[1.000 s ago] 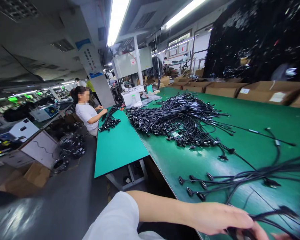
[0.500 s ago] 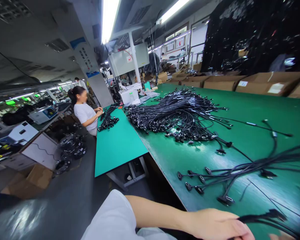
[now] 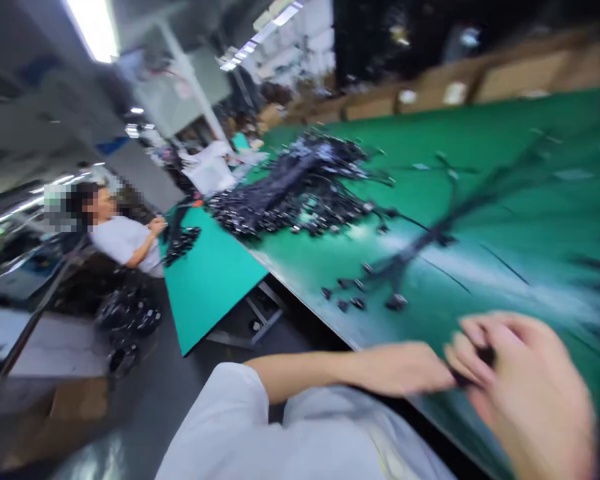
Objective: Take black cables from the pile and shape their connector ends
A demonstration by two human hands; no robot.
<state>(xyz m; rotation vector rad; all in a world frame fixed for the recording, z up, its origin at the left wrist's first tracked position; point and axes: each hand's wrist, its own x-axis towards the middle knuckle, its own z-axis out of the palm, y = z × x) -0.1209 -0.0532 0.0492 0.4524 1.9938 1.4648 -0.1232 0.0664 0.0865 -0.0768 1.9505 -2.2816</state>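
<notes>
Green bench mat (image 3: 485,153) carries a black cable heap (image 3: 290,193) at 12 o'clock; at 4 o'clock, left hand (image 3: 400,368) and right hand (image 3: 525,393), nearly closed, pinch a blurred black cable (image 3: 486,355) at the fingertips.

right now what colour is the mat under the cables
Dark green mat, best seen in the head view.

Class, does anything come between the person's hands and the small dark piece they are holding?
Nothing visible does: the left hand and right hand both reach the small dark piece directly, though motion blur hides its details. The bundled cables lie apart on the green mat.
</notes>
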